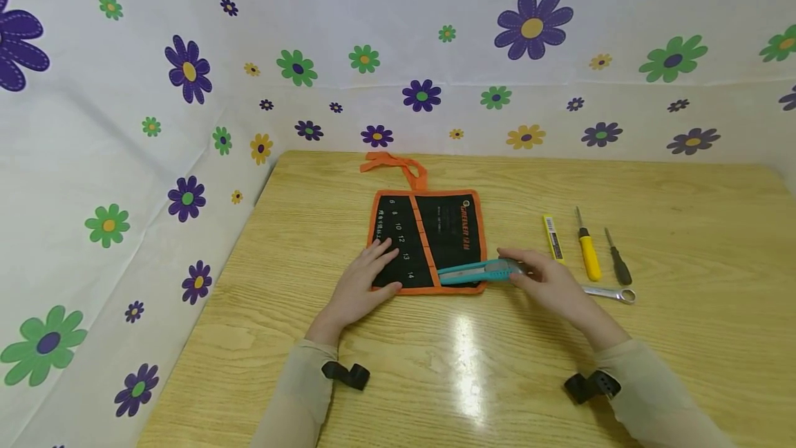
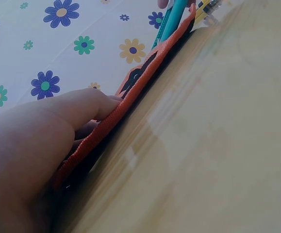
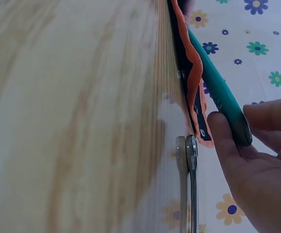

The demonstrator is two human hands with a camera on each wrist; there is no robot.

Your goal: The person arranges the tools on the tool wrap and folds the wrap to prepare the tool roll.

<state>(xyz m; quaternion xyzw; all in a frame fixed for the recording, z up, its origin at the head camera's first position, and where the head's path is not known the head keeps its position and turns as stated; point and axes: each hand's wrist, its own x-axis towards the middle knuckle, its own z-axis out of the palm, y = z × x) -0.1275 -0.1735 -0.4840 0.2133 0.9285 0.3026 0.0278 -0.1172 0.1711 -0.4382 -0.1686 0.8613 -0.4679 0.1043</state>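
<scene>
One knife (image 1: 497, 271), seemingly being slotted into pouch (image 1: 449, 234)
Right hand (image 1: 550, 283) is pinching knife; left hand (image 1: 363, 283) is lying spread on pouch; next probably needing steady pouch, leftward push

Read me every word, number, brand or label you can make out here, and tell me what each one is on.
"6", "8", "10", "12", "13", "14": white numbers, left panel of the black pouch.
"GREENER": orange lettering, right panel of the pouch; the characters after it are blurred.
Too small to read: characters beside the numbers, faint print on the right panel, the label on the yellow box.
</scene>
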